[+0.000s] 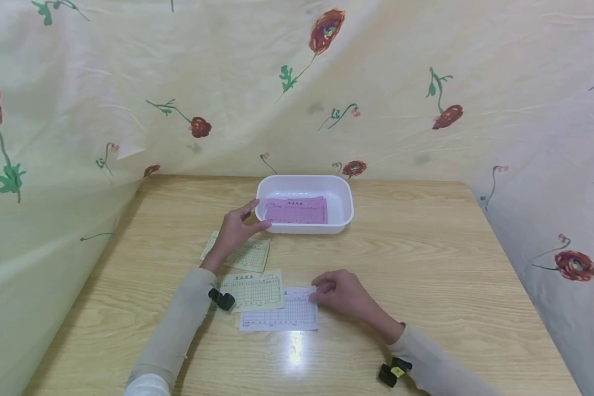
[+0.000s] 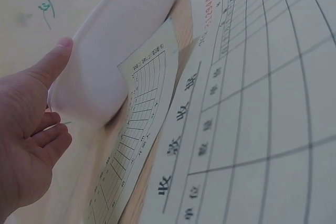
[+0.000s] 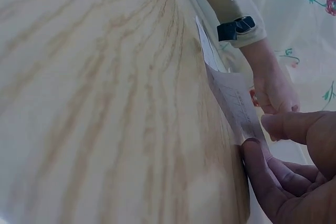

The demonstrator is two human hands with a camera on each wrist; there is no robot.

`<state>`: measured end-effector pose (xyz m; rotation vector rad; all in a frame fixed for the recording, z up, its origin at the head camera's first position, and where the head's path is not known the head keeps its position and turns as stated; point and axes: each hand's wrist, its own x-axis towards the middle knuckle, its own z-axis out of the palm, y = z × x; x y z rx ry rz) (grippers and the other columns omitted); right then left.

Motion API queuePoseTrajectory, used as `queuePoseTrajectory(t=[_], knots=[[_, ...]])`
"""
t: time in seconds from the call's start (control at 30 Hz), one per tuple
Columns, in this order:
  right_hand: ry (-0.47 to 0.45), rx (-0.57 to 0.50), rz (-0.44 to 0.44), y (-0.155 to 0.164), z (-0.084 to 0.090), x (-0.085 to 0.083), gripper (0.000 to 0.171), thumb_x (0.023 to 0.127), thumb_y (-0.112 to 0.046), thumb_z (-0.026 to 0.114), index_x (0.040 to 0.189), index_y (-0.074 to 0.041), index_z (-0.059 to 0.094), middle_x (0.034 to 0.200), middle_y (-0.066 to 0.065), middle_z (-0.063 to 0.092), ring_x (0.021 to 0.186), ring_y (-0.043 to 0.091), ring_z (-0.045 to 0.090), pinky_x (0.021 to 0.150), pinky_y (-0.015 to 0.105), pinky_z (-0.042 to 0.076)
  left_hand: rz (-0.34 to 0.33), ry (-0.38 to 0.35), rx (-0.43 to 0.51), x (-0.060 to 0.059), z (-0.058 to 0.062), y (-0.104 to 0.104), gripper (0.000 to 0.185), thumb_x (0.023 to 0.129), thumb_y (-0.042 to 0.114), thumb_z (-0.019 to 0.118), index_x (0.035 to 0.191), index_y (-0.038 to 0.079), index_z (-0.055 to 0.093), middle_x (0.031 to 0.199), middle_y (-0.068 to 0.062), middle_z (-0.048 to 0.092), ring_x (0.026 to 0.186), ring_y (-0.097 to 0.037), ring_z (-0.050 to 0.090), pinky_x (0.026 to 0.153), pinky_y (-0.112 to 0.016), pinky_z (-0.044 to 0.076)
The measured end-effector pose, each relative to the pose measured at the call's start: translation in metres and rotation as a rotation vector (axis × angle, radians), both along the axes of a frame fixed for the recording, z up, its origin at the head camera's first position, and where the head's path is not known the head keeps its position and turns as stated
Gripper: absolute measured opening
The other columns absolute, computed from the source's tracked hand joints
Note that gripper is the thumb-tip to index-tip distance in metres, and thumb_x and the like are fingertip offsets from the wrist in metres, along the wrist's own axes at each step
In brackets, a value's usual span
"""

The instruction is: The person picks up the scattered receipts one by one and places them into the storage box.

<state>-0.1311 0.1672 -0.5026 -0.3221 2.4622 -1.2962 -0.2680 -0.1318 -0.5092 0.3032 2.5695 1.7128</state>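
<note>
the left hand [image 1: 234, 228] holds the white tray [image 1: 307, 229] by its near left corner, thumb on the front rim and fingers at the left end. the right hand [image 1: 342, 295] pinches the upper right corner of a white slip [image 1: 289, 317] between thumb and forefinger; in the right wrist view the slip's sheet bends up off the desk [image 1: 425, 247] towards the fingertips. the white slip is on the near part of the desk, in front of the tray, with the near yellow slip [image 1: 254, 291] lying over its upper left part. farther back, the far yellow slip [image 1: 249, 256] lies at a slant, partly covered by the left arm and just short of the tray. inside the tray, pink slips [image 1: 297, 212] lie in a pile towards the left side. the slips are printed with ruled grids, and the left wrist view shows a red number on one. a black device [image 1: 221, 300] sits at the left wrist and a second black device [image 1: 395, 371], with a yellow patch, at the right. a flowered cloth [image 1: 247, 66] hangs behind the desk.
</note>
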Motion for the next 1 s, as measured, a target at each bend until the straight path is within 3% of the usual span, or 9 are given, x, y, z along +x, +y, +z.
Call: queuePoseTrajectory(t=[0.27, 0.47, 0.67, 1.0], knots=[[0.002, 0.037, 0.005, -0.003, 0.001, 0.002, 0.035, 0.081, -0.017, 0.086, 0.111, -0.002, 0.075, 0.086, -0.001, 0.076, 0.077, 0.011, 0.070, 0.070, 0.027, 0.061, -0.002, 0.013, 0.001, 0.000, 0.000, 0.000, 0.085, 0.083, 0.040, 0.086, 0.152, 0.008, 0.047, 0.162, -0.006, 0.038, 0.147, -0.033, 0.040, 0.118, -0.044, 0.041], [0.029, 0.066, -0.002, -0.001, 0.002, 0.003, 0.027, 0.085, -0.016, 0.083, 0.107, -0.004, 0.075, 0.086, -0.003, 0.072, 0.077, 0.011, 0.066, 0.068, 0.026, 0.059, -0.007, 0.018, -0.001, 0.000, -0.001, 0.000, 0.084, 0.084, 0.038, 0.085, 0.152, 0.007, 0.047, 0.162, -0.008, 0.038, 0.147, -0.032, 0.039, 0.118, -0.044, 0.041], [0.068, 0.052, -0.023, 0.001, 0.010, 0.002, 0.015, 0.089, -0.015, 0.079, 0.102, -0.009, 0.076, 0.088, -0.003, 0.072, 0.080, 0.012, 0.065, 0.069, 0.025, 0.059, 0.003, 0.004, -0.009, 0.001, 0.000, 0.000, 0.085, 0.083, 0.040, 0.085, 0.152, 0.010, 0.047, 0.162, -0.006, 0.038, 0.147, -0.032, 0.040, 0.118, -0.043, 0.042], [0.104, 0.037, -0.060, 0.003, 0.023, -0.001, 0.015, 0.088, -0.014, 0.079, 0.101, -0.007, 0.076, 0.088, -0.001, 0.073, 0.076, 0.011, 0.067, 0.066, 0.024, 0.060, 0.005, 0.004, -0.014, 0.001, 0.000, 0.001, 0.083, 0.084, 0.040, 0.085, 0.152, 0.011, 0.047, 0.162, -0.005, 0.038, 0.146, -0.033, 0.041, 0.117, -0.043, 0.043]])
